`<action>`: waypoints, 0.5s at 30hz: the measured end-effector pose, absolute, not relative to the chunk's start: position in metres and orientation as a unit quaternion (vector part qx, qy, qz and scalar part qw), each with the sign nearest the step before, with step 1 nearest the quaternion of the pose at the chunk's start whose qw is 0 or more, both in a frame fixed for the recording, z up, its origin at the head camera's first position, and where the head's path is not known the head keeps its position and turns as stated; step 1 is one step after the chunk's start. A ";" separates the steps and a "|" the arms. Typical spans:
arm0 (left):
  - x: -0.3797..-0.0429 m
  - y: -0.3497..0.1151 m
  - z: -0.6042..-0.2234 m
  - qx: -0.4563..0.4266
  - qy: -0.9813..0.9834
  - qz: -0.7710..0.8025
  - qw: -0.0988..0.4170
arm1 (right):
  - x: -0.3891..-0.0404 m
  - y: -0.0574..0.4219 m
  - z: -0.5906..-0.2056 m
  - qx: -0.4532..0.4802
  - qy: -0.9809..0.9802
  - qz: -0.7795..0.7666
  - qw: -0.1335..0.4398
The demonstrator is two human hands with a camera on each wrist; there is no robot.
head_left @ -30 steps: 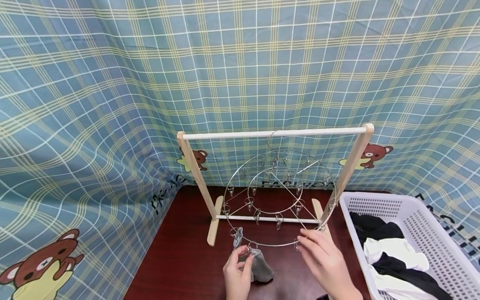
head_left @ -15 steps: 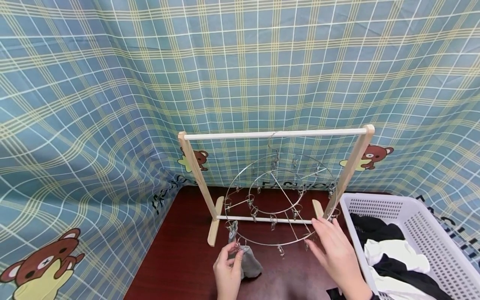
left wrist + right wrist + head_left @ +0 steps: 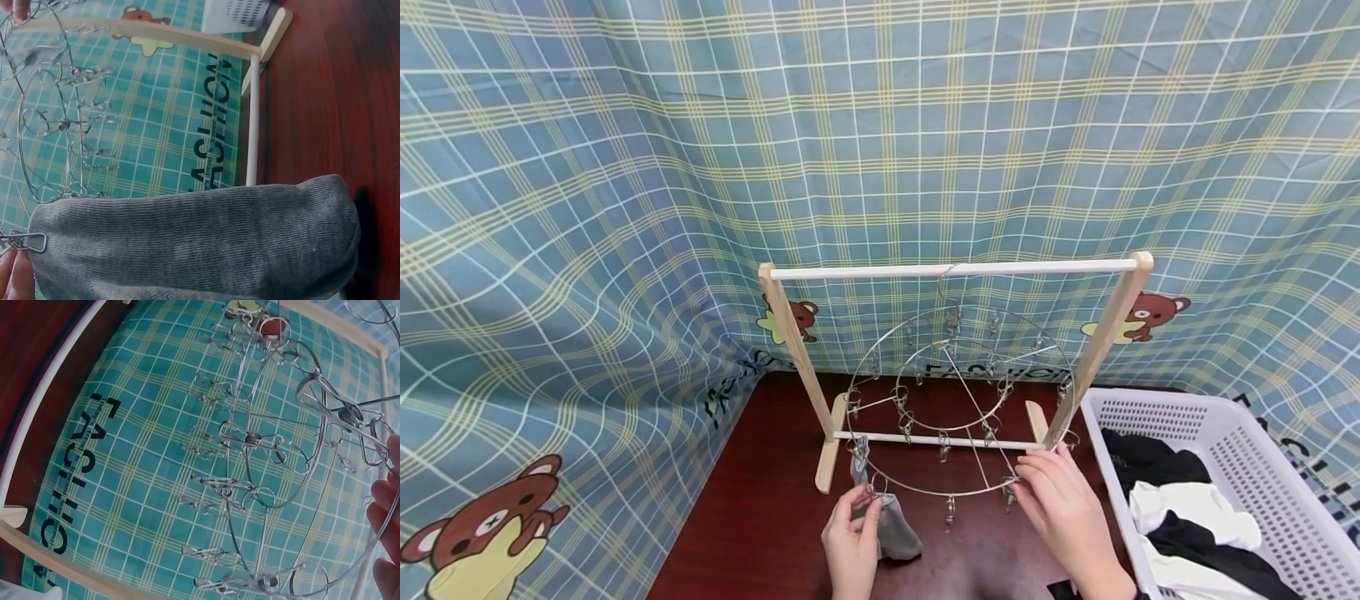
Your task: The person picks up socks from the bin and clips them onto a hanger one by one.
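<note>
A round wire hanger with two rings and several metal clips hangs by its hook from the rack's top bar. At its front left, my left hand pinches a metal clip that bites the edge of a grey sock. In the left wrist view the sock hangs down from that clip. Another grey piece of cloth hangs from a clip just left of it. My right hand holds the outer ring at the front right; its fingertips show beside the wire in the right wrist view.
A wooden rack with white bars stands on the dark red table. To the right is a white perforated basket with black and white clothes. Plaid cloth surrounds the table.
The hanger has turned, its front clips shifting left. My left hand and the grey sock have moved left with it. My right hand has moved right along the outer ring.
</note>
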State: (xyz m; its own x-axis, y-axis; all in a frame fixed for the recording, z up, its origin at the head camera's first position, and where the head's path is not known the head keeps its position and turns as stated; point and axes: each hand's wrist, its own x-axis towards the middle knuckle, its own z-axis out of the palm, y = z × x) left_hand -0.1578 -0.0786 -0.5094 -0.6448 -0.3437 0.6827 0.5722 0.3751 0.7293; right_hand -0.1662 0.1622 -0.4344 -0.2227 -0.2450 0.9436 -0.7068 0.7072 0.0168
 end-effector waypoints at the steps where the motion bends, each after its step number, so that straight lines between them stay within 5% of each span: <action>1: -0.157 -0.079 -0.509 -0.076 -0.718 -0.556 0.413 | -0.166 0.161 -0.435 0.317 -0.751 0.215 0.538; 15: -0.154 -0.074 -0.509 -0.076 -0.679 -0.597 0.419 | -0.163 0.143 -0.432 0.327 -0.745 0.219 0.539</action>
